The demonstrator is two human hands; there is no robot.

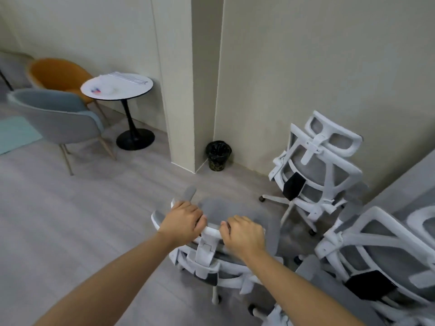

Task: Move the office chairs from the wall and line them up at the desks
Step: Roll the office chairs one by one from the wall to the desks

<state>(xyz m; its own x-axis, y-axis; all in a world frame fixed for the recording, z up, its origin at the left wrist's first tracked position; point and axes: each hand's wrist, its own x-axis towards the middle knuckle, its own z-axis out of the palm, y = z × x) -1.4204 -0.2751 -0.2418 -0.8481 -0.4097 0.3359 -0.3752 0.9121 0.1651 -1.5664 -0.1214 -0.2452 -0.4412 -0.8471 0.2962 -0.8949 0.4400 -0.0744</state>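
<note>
A white-framed office chair with grey mesh [207,252] stands right in front of me on the floor, its back toward me. My left hand [182,221] grips the left part of its headrest rail, and my right hand [243,234] grips the right part, fingers curled over the top. A second white mesh chair [315,165] stands against the wall at the right. A third chair [376,252] sits at the lower right, close beside the one I hold.
A small black waste bin [218,156] sits in the corner by a wall pillar [183,90]. To the left stand a round white table [117,87] on a black foot, a grey armchair [58,118] and an orange armchair [58,72]. A grey surface edge [404,182] lies at right.
</note>
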